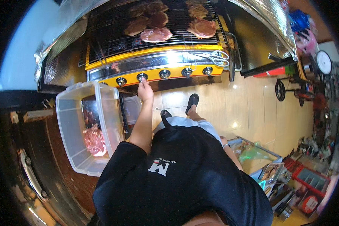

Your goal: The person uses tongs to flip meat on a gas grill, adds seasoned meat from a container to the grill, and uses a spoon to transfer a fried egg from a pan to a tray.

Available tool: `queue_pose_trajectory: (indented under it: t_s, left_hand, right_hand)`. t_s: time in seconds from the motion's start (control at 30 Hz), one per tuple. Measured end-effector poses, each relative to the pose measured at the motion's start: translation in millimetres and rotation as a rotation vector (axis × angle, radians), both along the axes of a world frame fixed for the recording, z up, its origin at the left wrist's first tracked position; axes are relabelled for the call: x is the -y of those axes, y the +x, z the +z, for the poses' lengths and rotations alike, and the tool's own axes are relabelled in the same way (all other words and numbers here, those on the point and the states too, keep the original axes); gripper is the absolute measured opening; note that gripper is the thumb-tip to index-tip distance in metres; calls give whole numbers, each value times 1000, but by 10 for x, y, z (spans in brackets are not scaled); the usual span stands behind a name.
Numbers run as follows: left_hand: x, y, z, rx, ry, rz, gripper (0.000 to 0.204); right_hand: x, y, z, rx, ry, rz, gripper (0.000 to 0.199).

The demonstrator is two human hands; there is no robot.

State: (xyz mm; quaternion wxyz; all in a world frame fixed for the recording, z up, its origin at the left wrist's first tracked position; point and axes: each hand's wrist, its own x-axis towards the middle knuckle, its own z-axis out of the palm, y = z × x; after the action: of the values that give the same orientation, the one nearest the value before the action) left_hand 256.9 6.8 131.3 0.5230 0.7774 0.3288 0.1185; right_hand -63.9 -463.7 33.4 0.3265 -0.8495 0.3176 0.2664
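"Grill (150, 50) as landmark: where, relative to it, is the left hand (145, 91)?"

"At its front edge, left of the middle. The fingers close on a control knob (142, 77), one of a row set along the grill's yellow front panel."

"And the right hand (223, 140)?"

"Well apart from the grill, low at the person's right side. It shows small and partly hidden, so I cannot tell whether its fingers are spread or curled."

"What lies on the grill?"

"Meat slices (156, 35), in two groups: a larger one around the middle of the grate, a smaller one toward its right end. The front slice of the larger group is distinctly pink; those behind it are browner."

"And about the grill?"

"Scissors (211, 56) lie at its right front, above the knobs. A clear plastic tub (66, 139), with pink meat (95, 141) inside, is near its left front corner. Foil-covered panels (269, 22) flank the grill. Black sandals (192, 103) are on the tiled floor (252, 105) before it."
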Motion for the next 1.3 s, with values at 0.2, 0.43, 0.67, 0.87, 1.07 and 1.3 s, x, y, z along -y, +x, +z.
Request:
queue_pose_trajectory:
  t_s: [0.2, 0.43, 0.67, 0.87, 1.07, 1.3]
  left_hand:
    - [261, -447, -251, -224, 93, -537, 57]
    - [643, -1182, -704, -926, -808, -1057, 43]
    - [558, -1009, -592, -1223, -261, -1028, 40]
    - [1602, -625, -386, -1200, 98, -1098, 36]
    - [3464, -252, -532, -1058, 174, -1267, 33]
    - [5563, 450, -710, -921, 190, -1386, 30]
  right_hand:
    - [412, -455, -427, 70, -7, -85, 40]
    - [294, 141, 81, -182, -248, -85, 41]
    - [885, 334, -155, -165, -148, -387, 44]
    - [1990, -159, -535, 41, 76, -489, 28]
    - [3005, -271, -144, -206, 245, -727, 24]
    - [4105, 664, 399, -344, 262, -688, 28]
